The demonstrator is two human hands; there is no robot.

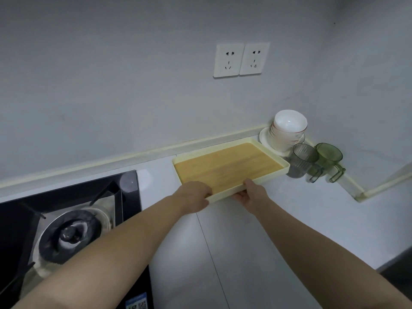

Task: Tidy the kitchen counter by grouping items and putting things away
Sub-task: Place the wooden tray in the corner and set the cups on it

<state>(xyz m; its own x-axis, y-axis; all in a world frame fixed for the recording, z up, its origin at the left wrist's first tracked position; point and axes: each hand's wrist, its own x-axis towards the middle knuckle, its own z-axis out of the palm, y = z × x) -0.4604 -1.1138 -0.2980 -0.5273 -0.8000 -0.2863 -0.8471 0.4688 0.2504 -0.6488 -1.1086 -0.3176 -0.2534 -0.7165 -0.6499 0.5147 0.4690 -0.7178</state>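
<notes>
A rectangular cream plastic tray with a wood-coloured floor [227, 166] is held low at the back of the white desk [289, 219], close to the wall. The left grip [196, 197] curls its fingers over the near rim. The right grip [253, 195] pinches that rim, thumb on top. Stacked white bowls [288, 128] on a white plate [265, 137], a clear grey cup [301, 159] and a clear green cup [327, 157] stand just right of the tray. A black gas hob [73, 230] lies to the left.

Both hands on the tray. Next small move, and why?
Probably lower the tray flat onto the counter, short of the grey cup. Left hand and right hand grip its near edge, right fingers underneath, so it looks raised; the far corner sits close to the cup.
</notes>
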